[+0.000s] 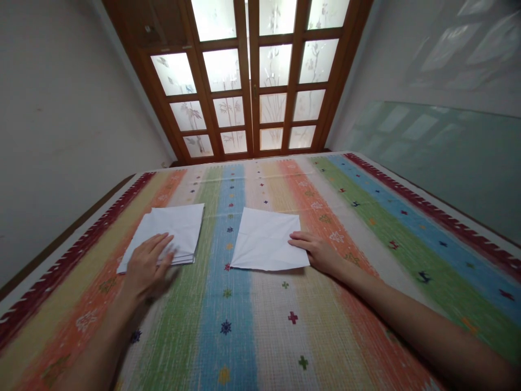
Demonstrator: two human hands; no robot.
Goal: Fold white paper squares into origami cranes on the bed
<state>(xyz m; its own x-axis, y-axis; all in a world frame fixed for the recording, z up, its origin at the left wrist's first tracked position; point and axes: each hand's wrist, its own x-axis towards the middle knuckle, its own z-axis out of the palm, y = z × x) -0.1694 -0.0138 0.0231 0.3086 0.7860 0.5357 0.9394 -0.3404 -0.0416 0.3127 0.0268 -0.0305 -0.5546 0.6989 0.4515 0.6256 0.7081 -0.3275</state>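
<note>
Two bare hands of ours reach over the striped cloth (240, 326) on the table. Our right hand (319, 252) has its fingers at the right edge of a creased white sheet (271, 239), its thumb hidden, so we cannot tell whether that grip is closed. Our left hand (150, 266), slightly blurred, lies over the front of the paper stack (179, 228), left of the sheet and apart from it, thumb and fingers spread apart.

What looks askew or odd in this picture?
The sheets in the left-hand stack are fanned unevenly, their edges not lining up. The separate sheet looks creased and sits slightly crooked. Nothing looks spilled.
</note>
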